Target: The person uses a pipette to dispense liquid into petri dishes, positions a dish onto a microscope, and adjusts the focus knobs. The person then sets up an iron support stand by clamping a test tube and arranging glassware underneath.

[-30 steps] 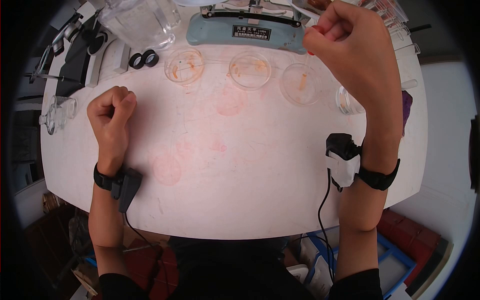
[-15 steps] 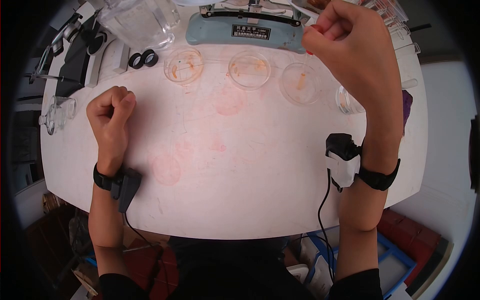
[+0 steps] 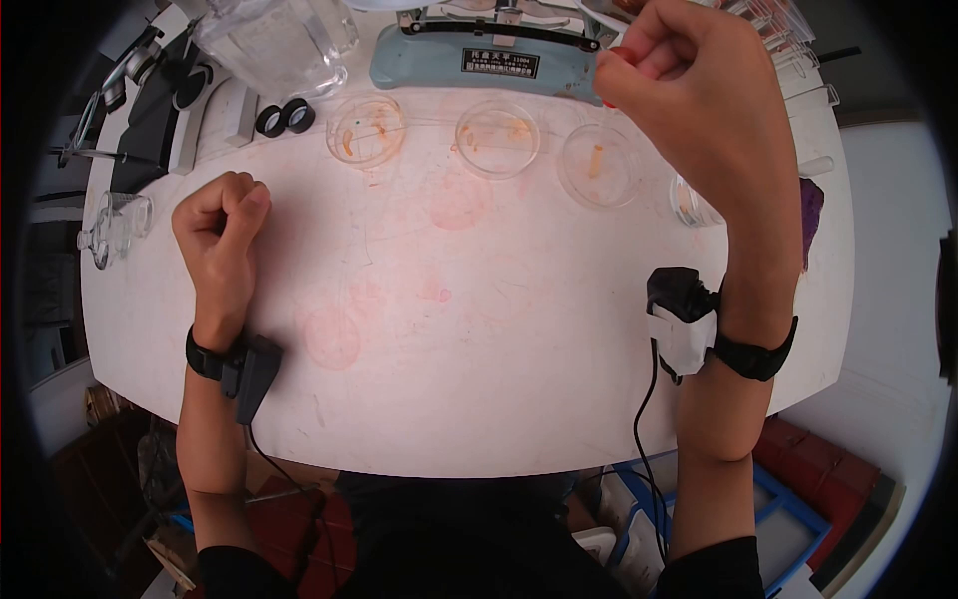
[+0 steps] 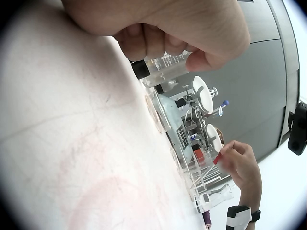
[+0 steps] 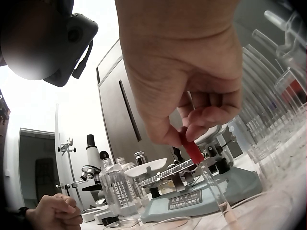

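Note:
Thumb and fingers of my right hand (image 3: 704, 110) pinch the red rubber bulb (image 5: 193, 151) of a glass dropper (image 5: 211, 179), whose tube slants down over the rightmost petri dish (image 3: 617, 192). An orange streak shows in that dish in the head view. Two more petri dishes, the middle one (image 3: 504, 168) and the left one (image 3: 361, 118), hold orange bits. My left hand (image 3: 222, 235) rests on the table with its fingers curled into a fist and the thumb against them, holding nothing.
Behind the dishes stands a blue-grey pan balance (image 3: 424, 62). Clear bottles (image 3: 269, 50) and a black-and-white microscope (image 5: 93, 155) are at the back left. Glass tubes in a rack (image 3: 773, 30) stand back right, and a glass jar (image 3: 687, 200) sits beside my right forearm.
My right hand has shifted slightly left with the dropper over the rightmost dish. The left hand has stayed practically where it was.

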{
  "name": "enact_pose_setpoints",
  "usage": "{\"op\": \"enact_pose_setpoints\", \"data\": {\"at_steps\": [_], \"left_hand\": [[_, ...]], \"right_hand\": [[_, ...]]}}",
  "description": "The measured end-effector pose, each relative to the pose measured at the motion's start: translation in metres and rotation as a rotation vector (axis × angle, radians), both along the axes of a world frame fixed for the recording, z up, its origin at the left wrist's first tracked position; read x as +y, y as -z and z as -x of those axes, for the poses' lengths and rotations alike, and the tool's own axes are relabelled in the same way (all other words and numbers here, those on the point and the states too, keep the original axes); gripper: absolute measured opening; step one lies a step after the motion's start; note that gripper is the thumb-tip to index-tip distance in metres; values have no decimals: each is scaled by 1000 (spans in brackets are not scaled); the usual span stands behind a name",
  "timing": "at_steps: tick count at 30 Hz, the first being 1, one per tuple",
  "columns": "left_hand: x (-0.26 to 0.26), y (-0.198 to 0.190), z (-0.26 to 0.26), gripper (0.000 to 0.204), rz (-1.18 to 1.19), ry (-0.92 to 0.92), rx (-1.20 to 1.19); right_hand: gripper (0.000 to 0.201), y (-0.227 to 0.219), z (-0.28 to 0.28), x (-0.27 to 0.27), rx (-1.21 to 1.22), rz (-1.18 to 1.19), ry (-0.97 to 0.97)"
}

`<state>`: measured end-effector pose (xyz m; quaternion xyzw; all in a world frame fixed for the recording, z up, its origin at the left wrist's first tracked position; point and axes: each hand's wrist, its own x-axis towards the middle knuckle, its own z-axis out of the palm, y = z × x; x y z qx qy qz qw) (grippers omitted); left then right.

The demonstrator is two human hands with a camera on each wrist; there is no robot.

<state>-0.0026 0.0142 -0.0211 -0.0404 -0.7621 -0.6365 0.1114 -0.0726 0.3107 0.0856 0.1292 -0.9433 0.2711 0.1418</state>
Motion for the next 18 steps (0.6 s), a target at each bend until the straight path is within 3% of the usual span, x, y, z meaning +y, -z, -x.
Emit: {"op": "enact_pose_setpoints", "data": {"at_steps": [5,10,18], "left_hand": [[-1,1,0,38,1,-9,-12],[-3,1,3,47,-189,86,-25],[4,-1,3,54,-224,31,-13]], "right_hand": [[14,0,-1,-2,-3,11,-4],[13,1,-1,-2,0,30,-10],[13,2,0,-2,21,33,-23]]}}
